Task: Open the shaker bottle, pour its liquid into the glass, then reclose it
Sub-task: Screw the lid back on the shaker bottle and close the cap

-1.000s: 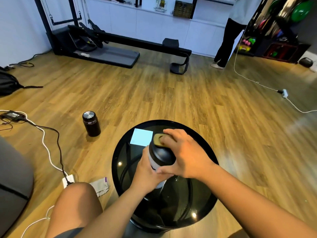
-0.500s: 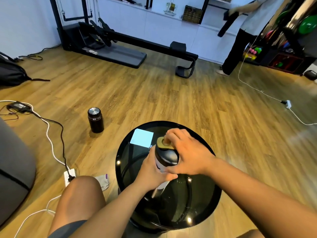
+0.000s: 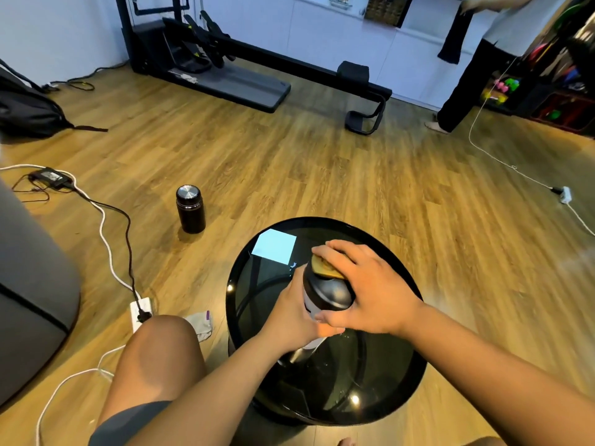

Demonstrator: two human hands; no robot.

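Looking down from the head camera: the shaker bottle stands near the middle of a round black glass worktop. Left hand is wrapped around the pale body of the bottle, fingers closed on it from the left side. Right hand is cupped over the black lid from above and the right, fingers curled across the tan flip cap, thumb pressed against the lid's near edge. Lid sits on the bottle. A pale blue square note lies on the far left part of the worktop, just beyond the bottle. On the wooden floor to the far left stands a dark flask with a metal top, well apart from the worktop.
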